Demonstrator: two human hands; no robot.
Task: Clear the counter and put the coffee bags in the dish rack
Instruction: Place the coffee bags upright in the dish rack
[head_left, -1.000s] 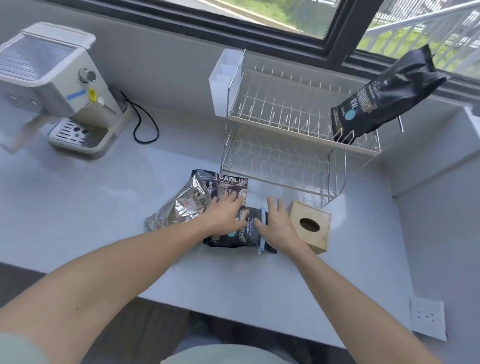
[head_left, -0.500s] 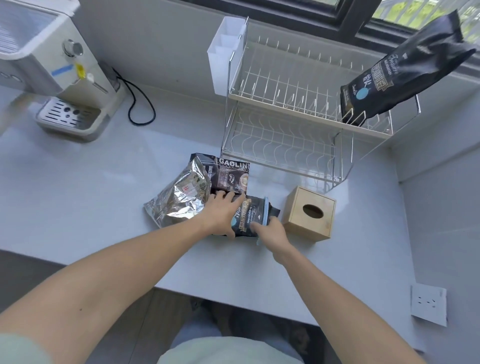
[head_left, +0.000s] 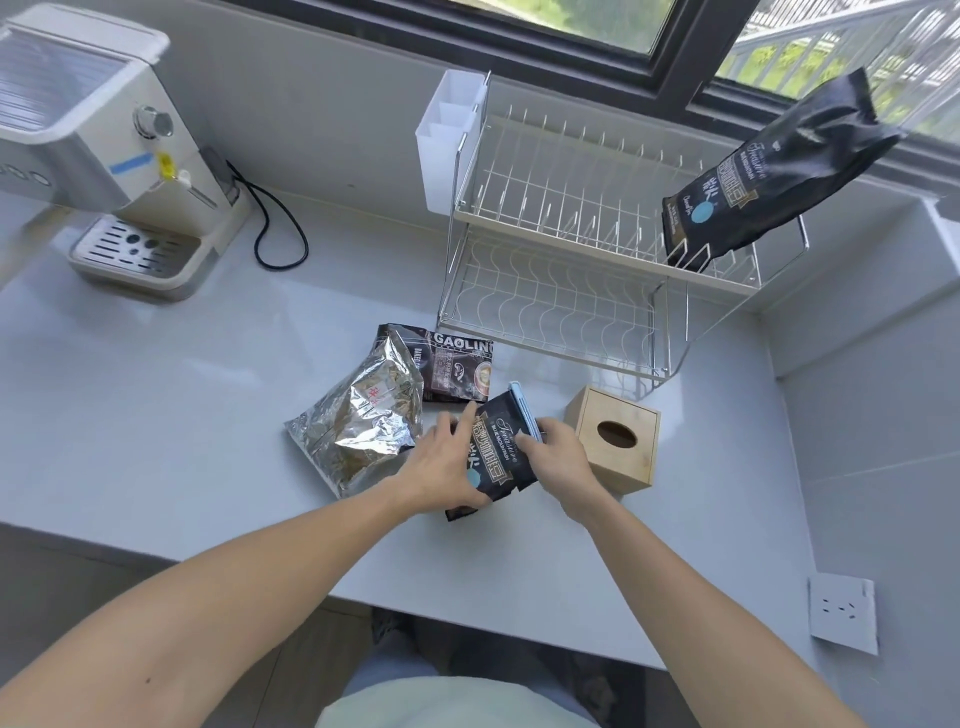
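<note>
A black coffee bag with a blue clip (head_left: 497, 448) is tilted up off the white counter (head_left: 156, 415), held between both hands. My left hand (head_left: 441, 467) grips its left side and bottom; my right hand (head_left: 558, 454) holds its right edge by the clip. A crumpled silver foil bag (head_left: 363, 421) lies just left of my hands, and a dark bag with "GAOLIN" lettering (head_left: 457, 369) lies behind it. Another black coffee bag (head_left: 769, 176) stands in the top tier of the wire dish rack (head_left: 571, 228), at its right end.
A wooden tissue box (head_left: 615, 439) sits right beside my right hand. A white coffee machine (head_left: 104, 156) with a black cord (head_left: 275, 228) stands at the far left. A white cutlery holder (head_left: 449, 140) hangs on the rack's left end. A wall socket (head_left: 841, 613) is at lower right.
The black bag with the clip lay flat under my hands; both hands have closed on it and tipped it up off the counter.
</note>
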